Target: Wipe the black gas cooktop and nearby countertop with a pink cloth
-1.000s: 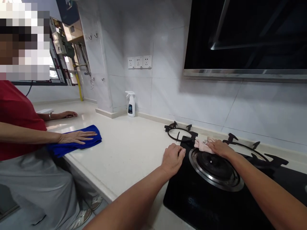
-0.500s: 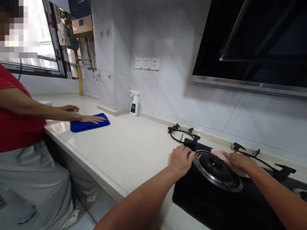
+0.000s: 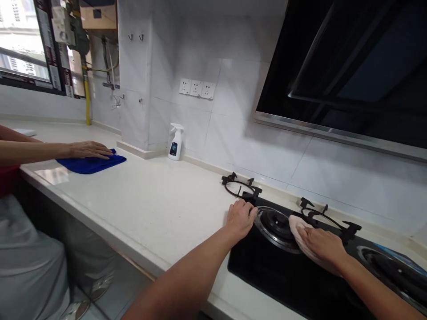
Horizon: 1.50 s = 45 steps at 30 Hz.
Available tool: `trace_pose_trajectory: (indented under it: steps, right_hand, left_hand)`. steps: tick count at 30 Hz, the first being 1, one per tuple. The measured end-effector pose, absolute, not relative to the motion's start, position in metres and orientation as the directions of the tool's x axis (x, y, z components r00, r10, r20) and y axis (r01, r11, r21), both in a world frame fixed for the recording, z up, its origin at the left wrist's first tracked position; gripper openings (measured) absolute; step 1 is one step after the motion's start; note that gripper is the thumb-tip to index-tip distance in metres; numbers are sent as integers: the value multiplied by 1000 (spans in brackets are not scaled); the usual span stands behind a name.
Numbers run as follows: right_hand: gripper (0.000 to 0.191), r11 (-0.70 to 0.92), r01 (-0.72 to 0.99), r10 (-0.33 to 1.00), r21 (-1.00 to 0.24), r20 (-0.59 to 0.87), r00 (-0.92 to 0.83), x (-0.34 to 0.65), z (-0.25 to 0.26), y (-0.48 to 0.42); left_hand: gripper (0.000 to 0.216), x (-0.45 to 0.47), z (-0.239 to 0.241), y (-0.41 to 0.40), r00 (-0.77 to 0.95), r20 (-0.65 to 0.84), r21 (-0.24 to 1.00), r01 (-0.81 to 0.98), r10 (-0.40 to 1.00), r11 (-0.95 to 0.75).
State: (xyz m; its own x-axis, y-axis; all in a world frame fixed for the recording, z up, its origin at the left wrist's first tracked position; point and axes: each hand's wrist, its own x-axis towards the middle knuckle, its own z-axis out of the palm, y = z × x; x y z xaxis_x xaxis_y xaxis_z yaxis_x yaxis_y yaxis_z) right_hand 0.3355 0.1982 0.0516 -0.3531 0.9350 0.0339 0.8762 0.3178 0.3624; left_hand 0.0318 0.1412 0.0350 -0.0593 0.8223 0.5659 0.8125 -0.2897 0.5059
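Observation:
My left hand (image 3: 240, 218) is at the left edge of the black gas stove (image 3: 267, 271). Its fingers are curled over that edge, with the thumb near the left burner (image 3: 276, 222). With my right hand (image 3: 322, 243) I hold a pale pink cloth (image 3: 298, 226), pressed to the stove top just right of this burner. Part of the cloth is hidden under my palm. Behind the stove, two black pan supports (image 3: 240, 190) lie on the counter, the second pan support (image 3: 325, 215) just behind my right hand.
At left a co-worker's hand (image 3: 88, 150) lies on a blue cloth (image 3: 88, 166) on the pale counter (image 3: 150, 209). A white spray bottle (image 3: 175, 144) stands by the wall, below sockets (image 3: 196, 88). The dark range hood (image 3: 353, 75) overhangs the stove. Another burner (image 3: 393, 269) is at right.
My view has turned right, so more of the stove shows. My right hand and the cloth have moved from the burner's back rim to its right side. My left hand stays at the stove edge.

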Motion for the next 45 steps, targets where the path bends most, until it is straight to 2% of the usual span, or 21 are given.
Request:
trace_pose_trajectory:
  steps: [4,8,11,16,21,27,33,36,40,45]
  right_hand:
    - [44,404,818,888,409,41,-459,316,45,159]
    - [38,445,812,841,378,134,-523,269,40,134]
    - [46,408,847,849,342,200,-489,231,45,135]
    - [48,417,850,844,324,211,-494,185,57,163]
    - [32,363,888,888,282,183,-422,148,59,202]
    - [32,308,920,928,242,136,-347,135,61,239]
    - [39,242,955,931,171,235,-278,135,61,234]
    - [46,300,942,912,151,246,-329,142,59,222]
    - [42,446,883,870,146,162,-466,166,58,196]
    - [54,557,823,818,115,97,-567,222,52,154]
  left_hand:
    - [26,34,36,138,-44,559,511,805,828,-302]
    - [25,34,36,136,-39,564,500,811,825,-304]
    - [25,34,36,136,-40,560,499,814,828,-298]
    - [25,32,38,139,-47,553,498,820,832,-284]
    - [24,33,34,145,-33,557,482,827,830,-290]
    - [24,33,31,145,-58,545,500,823,836,-269]
    - [23,31,26,150,-34,572,472,830,820,-295]
    - [23,28,28,150,-37,577,478,825,816,-301]
    - [25,24,35,145,-48,560,497,819,827,-289]
    - [25,25,37,141,-39,553,514,802,832,-304]
